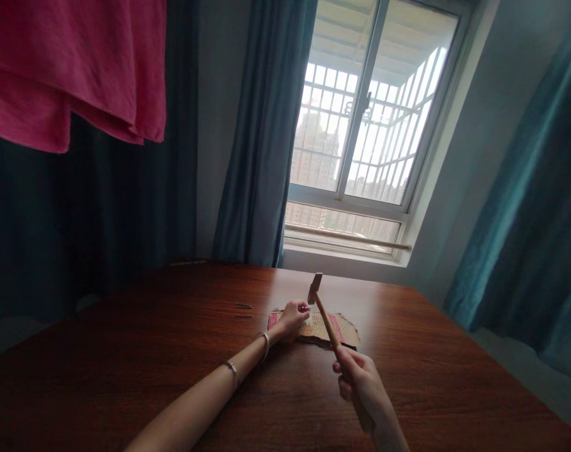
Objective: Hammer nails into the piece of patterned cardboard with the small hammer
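Hammer (329,326) in right hand (364,382), grip closed around handle (333,335)

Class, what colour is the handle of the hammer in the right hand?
The hammer handle is light brown; it shows best in the head view.

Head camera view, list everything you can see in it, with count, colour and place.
table: one, reddish brown, foreground
cardboard: one piece visible, brown and pink, on the table
thin pieces: at least two, dark, left of the cardboard
hammer: one, brown handle, darker head, across the cardboard in view
window: one, grey frame, beyond the table
rod: one, pale, across the window's lower part
curtains: at least two, blue, either side of the window
cloth: one, pink, upper left
bracelets: two, silvery, around the left forearm
left grip: one, bare, at the cardboard
right grip: one, bare, around the hammer handle
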